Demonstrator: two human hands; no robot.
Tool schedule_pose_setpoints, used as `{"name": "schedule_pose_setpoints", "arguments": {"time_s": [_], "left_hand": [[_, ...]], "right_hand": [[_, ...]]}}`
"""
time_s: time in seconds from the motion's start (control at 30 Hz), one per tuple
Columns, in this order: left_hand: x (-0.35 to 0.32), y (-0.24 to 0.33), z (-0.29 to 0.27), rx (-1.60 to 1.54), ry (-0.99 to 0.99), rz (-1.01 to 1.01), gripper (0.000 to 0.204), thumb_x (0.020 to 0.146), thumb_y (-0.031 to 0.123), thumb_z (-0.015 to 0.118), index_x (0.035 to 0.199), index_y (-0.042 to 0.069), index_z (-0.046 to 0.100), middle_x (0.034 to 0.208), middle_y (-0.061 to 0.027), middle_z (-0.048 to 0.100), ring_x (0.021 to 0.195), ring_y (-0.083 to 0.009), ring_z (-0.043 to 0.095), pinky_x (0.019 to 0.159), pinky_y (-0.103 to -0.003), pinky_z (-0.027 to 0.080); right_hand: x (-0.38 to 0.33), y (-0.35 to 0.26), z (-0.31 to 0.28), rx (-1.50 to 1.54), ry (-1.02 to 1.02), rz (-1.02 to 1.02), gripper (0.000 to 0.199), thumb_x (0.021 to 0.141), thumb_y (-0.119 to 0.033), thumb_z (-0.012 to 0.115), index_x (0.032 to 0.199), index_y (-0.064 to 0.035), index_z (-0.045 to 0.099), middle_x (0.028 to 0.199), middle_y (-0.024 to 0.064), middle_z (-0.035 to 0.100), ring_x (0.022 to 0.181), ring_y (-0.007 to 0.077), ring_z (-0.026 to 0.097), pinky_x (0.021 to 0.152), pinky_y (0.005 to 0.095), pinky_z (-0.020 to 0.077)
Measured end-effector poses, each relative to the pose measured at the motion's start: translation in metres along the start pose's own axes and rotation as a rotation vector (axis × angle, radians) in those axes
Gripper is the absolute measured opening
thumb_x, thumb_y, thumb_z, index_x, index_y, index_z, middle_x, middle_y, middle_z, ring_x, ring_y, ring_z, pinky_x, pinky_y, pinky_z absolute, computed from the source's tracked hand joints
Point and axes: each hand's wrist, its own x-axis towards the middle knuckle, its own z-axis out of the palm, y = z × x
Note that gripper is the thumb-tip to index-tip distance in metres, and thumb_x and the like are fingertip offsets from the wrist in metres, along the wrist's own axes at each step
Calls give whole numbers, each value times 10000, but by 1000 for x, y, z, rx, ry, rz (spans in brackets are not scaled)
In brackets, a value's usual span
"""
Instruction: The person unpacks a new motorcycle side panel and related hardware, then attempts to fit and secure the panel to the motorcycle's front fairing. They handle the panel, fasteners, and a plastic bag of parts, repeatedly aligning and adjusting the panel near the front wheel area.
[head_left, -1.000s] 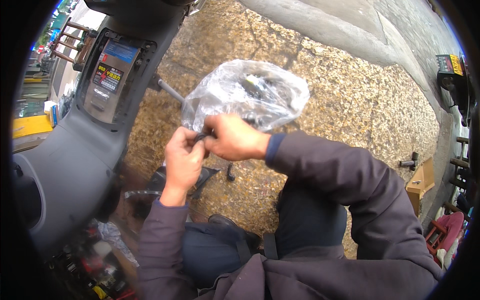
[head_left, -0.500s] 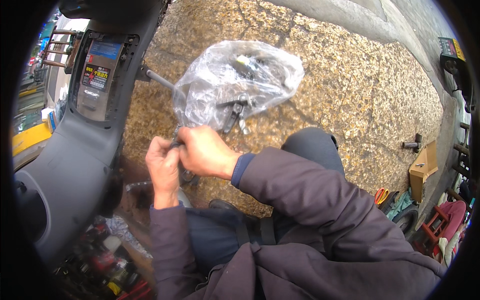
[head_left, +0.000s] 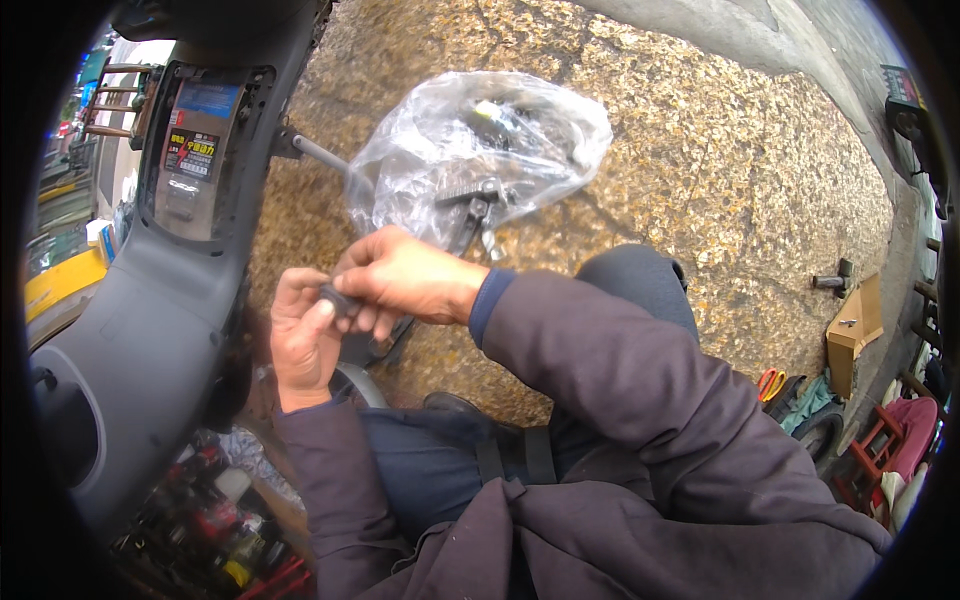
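Observation:
My left hand (head_left: 304,345) and my right hand (head_left: 415,277) meet beside the grey scooter body (head_left: 150,320). Between their fingertips is a small dark part (head_left: 338,298), mostly covered by the fingers, so its kind does not show. Both hands are closed on it, the right from above. Just beyond them a clear plastic bag (head_left: 410,140) lies on the ground with dark parts inside. A dark metal bracket-like piece (head_left: 470,212) sits at the bag's near edge. Below my hands, a curved silvery tube (head_left: 358,382) is partly hidden.
A metal rod (head_left: 318,152) sticks out from the scooter toward the bag. At lower left is a box of mixed tools (head_left: 215,520). To the right are a cardboard box (head_left: 853,335), orange-handled scissors (head_left: 770,384), a T-shaped metal piece (head_left: 830,281) and a red stool (head_left: 872,450).
Both hands have shifted a little left, and the right has turned so its fingers show more. The small dark part is now more visible between them. The bag stays in place.

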Motion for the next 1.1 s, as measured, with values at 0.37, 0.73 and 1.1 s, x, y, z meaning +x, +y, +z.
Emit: {"name": "schedule_pose_setpoints", "arguments": {"time_s": [0.37,0.73,1.1], "left_hand": [[-3,2,-17,-51,-94,37,210,872,17,564,1079,53,569,934,-77,626,761,-138,556,707,-263,456],[3,-3,-8,-175,-33,75,275,891,44,597,1154,85,531,982,-110,647,775,-205,624,668,-360,533],[2,-7,-16,-191,-68,170,224,915,-31,531,1104,86,559,1069,-157,646,871,-277,650,736,-424,571]], "right_hand": [[10,3,4,5,-112,3,234,898,-59,603,1056,113,611,804,142,677,590,144,667,469,249,570],[13,-5,11,-225,-15,-133,150,879,-74,605,942,61,608,797,110,663,626,120,649,509,238,551],[17,-4,13,-344,-28,-226,155,808,-37,658,921,69,655,748,79,669,591,114,644,487,262,531]]}}
